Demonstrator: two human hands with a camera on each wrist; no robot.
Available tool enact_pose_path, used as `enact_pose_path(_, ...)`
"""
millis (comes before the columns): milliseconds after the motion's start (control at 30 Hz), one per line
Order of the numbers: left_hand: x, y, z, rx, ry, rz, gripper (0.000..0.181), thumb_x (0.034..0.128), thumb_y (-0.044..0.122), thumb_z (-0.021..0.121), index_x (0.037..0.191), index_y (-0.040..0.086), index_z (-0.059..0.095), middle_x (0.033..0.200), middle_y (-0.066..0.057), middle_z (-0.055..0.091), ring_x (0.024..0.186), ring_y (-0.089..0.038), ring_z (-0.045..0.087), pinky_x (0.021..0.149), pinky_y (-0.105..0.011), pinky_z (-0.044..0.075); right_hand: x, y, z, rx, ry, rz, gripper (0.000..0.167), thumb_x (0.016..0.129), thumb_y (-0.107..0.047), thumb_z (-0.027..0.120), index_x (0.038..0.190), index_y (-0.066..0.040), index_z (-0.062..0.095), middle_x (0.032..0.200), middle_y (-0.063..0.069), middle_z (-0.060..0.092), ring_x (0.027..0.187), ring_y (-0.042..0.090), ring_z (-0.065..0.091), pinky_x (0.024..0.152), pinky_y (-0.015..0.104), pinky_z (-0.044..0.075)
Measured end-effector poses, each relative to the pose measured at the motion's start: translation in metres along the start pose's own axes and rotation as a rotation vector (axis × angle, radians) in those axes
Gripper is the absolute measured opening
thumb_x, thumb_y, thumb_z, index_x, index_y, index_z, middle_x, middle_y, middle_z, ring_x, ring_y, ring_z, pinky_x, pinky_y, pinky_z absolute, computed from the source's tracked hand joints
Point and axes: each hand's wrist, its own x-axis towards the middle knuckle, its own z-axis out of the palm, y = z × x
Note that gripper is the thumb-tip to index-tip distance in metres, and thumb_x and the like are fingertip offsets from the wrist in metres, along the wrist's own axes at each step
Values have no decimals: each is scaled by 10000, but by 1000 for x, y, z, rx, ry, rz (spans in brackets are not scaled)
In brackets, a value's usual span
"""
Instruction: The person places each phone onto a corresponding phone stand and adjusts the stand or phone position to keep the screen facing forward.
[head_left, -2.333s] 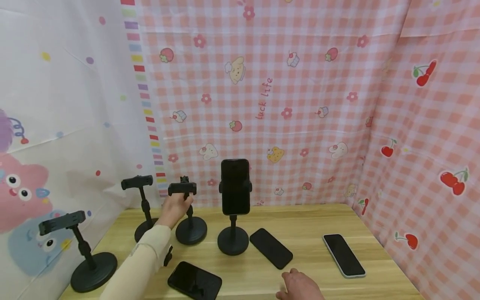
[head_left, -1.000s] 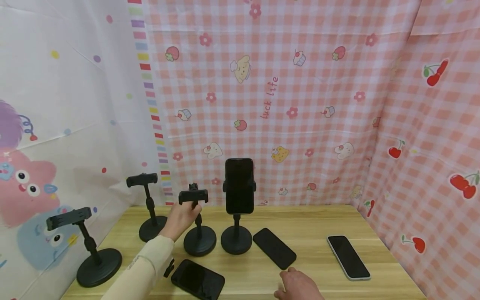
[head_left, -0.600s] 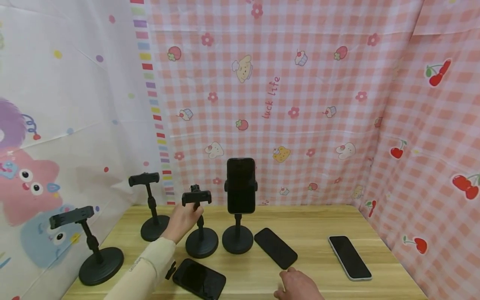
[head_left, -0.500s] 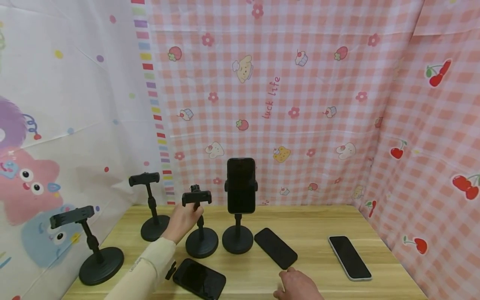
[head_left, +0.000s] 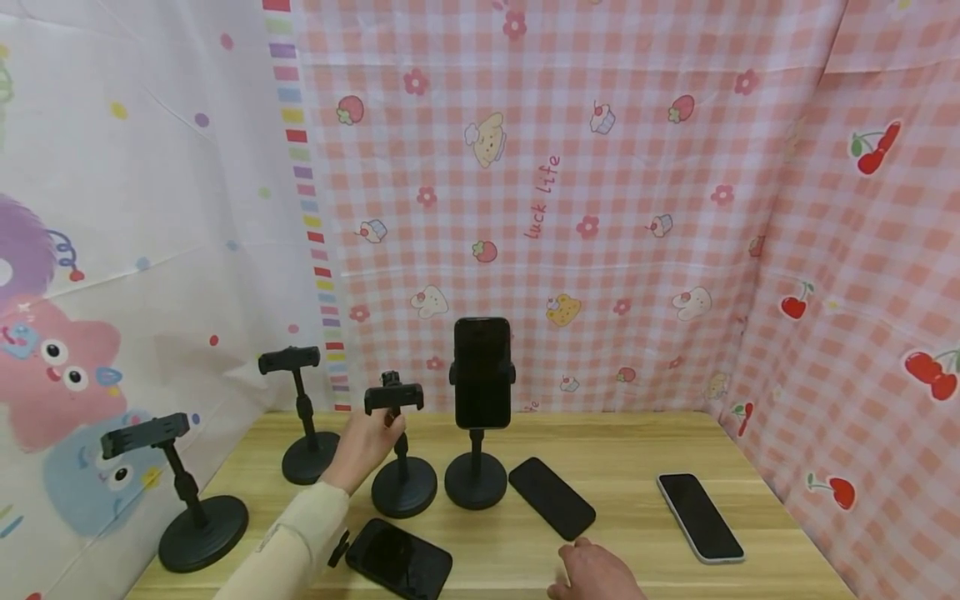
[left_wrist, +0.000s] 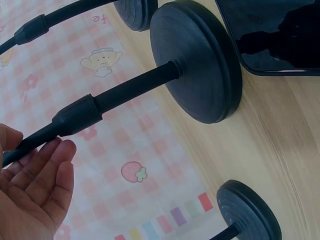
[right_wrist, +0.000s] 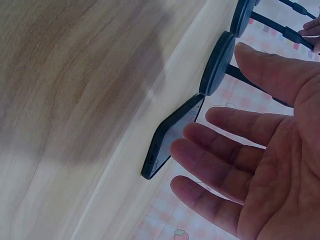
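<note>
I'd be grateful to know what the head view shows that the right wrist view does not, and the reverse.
Only head: a pale-rimmed rectangular phone and a black rectangular phone clamped upright.

Only right wrist: the palm of the right hand.

Both: the left hand, round-based black stands, a black rectangular phone lying flat and the wood-grained table.

The sleeved left arm (head_left: 277, 537) reaches forward, its left hand (head_left: 366, 442) pinching between thumb (left_wrist: 10, 137) and bent fingers (left_wrist: 47, 172). The right hand (head_left: 597, 572) sits lower, fingers loosely bent, palm showing, thumb held apart from them
</note>
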Motion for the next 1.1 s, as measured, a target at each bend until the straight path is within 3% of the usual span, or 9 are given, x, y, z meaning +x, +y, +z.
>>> enact_pose_path(67,-1,0,-2,4,-36,-46,88,939,115,656,1015,102,613,826,-63,674,718,-219,644,603,-390,522,0,0,0,4,-1,-1,284,839,-222,790,967,5,677,866,111,587,757,256,580,755,478,515)
enact_pose_path(167,-3,1,-7,5,-103,-148,235,971,243,646,1138,78,638,944,-111,704,811,-259,669,678,-433,550,-1,0,0,8,6,-9,292,833,-225,795,967,6,678,865,109,587,754,252,578,750,476,515)
enact_pose_path(267,-5,1,-11,2,-128,-207,351,975,338,643,1174,49,658,1022,-142,706,850,-284,675,717,-457,558,-1,2,1,7,16,-23,313,826,-227,800,980,16,678,873,114,592,761,254,583,753,476,516)
enact_pose_path(533,-11,6,-22,32,-57,-110,445,947,371,685,1325,167,570,1114,-183,692,929,-342,692,721,-523,554,1,4,2,21,-9,-23,336,839,-232,791,1019,28,676,899,125,602,775,252,584,778,474,518)
enact_pose_path(800,-11,8,-35,149,-66,-181,578,900,466,711,1314,100,543,1085,-194,691,926,-355,681,705,-521,544,2,3,3,8,-18,-20,350,846,-235,784,1039,36,677,925,141,621,811,268,609,805,476,520)
enact_pose_path(1100,-12,10,-45,165,-4,-104,685,854,439,774,1423,172,504,1141,-191,684,908,-341,684,630,-489,536,3,4,3,12,-19,-20,341,845,-230,784,1032,34,677,912,138,617,800,266,606,795,476,520)
